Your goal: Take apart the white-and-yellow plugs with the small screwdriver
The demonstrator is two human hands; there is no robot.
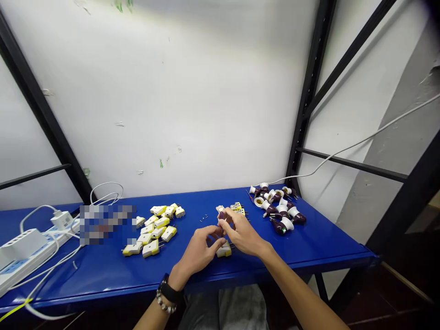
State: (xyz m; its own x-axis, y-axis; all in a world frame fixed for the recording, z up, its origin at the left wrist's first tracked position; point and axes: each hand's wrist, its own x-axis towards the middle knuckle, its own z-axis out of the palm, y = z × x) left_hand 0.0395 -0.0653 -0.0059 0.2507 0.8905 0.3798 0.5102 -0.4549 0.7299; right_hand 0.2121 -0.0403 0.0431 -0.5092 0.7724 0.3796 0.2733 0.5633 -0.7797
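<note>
Above the middle of the blue table, my two hands are close together. With thumb and fingers, my right hand (pixel 240 231) pinches a small dark maroon piece (pixel 222 215), mostly covered by the fingers. My left hand (pixel 202 247) curls just below it, thumb and fingers drawn together; what lies between them is too hidden to name. Just under the hands a white and yellow plug (pixel 224 250) rests on the table. Behind my right hand are more opened plug parts (pixel 236 206), partly covered. Tiny metal screws (pixel 204 218) are scattered left of the hands.
Several white and yellow plugs (pixel 151 248) lie in a group to the left. Maroon and white lamp holders (pixel 282 211) are piled at the right. A white power strip (pixel 24 256) with cables occupies the left end. Black frame posts (pixel 311 82) flank the blue table (pixel 113 270).
</note>
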